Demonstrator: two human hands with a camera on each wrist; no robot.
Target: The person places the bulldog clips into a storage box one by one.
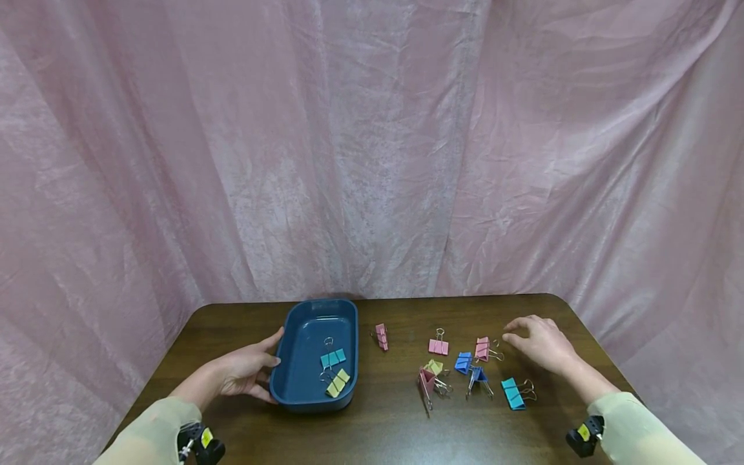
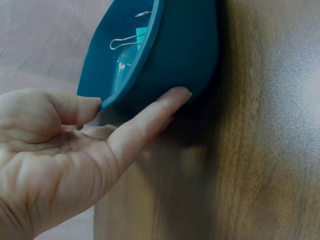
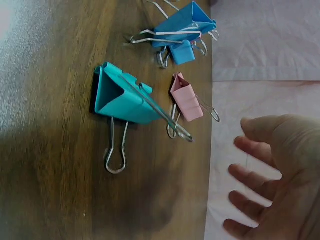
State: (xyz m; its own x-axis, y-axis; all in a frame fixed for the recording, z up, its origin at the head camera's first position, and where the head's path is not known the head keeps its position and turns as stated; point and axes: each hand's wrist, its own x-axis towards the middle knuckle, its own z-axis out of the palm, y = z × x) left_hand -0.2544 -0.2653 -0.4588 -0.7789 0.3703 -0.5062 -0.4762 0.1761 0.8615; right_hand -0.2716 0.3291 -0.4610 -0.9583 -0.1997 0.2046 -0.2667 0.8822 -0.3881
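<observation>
At the left, my left hand (image 1: 247, 369) holds the side of a dark blue tray (image 1: 314, 407), thumb on its rim and fingers along the outer wall. A teal binder clip (image 1: 333, 359) and a yellow binder clip (image 1: 337, 383) lie inside it. My right hand (image 1: 543, 343) hovers over the table's right side with fingers loosely bent and holds nothing. Nearest to it are a pink binder clip (image 3: 187, 101) and a larger teal binder clip (image 3: 125, 97). Two blue binder clips (image 3: 181, 29) sit close together beyond the pink one.
Between tray and blue clips are a red binder clip (image 1: 427, 380) standing against a yellow binder clip (image 1: 433, 367), plus a pink binder clip (image 1: 438, 347) farther back. Another pink clip (image 1: 381, 337) lies just right of the tray. A pink curtain (image 1: 372, 161) hangs behind the wooden table (image 1: 383, 433).
</observation>
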